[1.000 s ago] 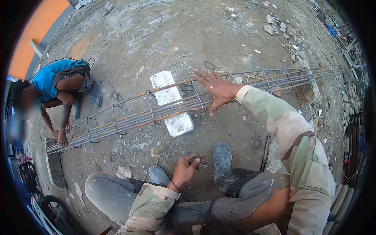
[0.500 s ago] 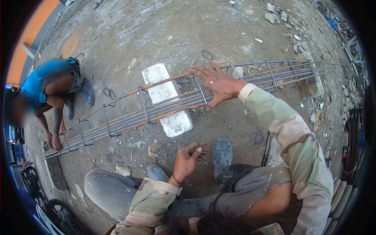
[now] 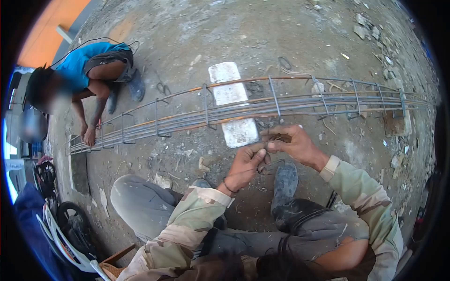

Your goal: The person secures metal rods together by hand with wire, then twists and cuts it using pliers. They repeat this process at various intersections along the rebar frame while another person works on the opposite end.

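Rebar cage (image 3: 253,109) runs left-right just beyond the fingers, right hand (image 3: 297,147) nearer, its grip unclear; left hand (image 3: 246,166) pinches thin wire (image 3: 267,173).

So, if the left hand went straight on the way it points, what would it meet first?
Most likely the right hand: its fingers lie just ahead of the left hand, though depth makes actual contact hard to tell.
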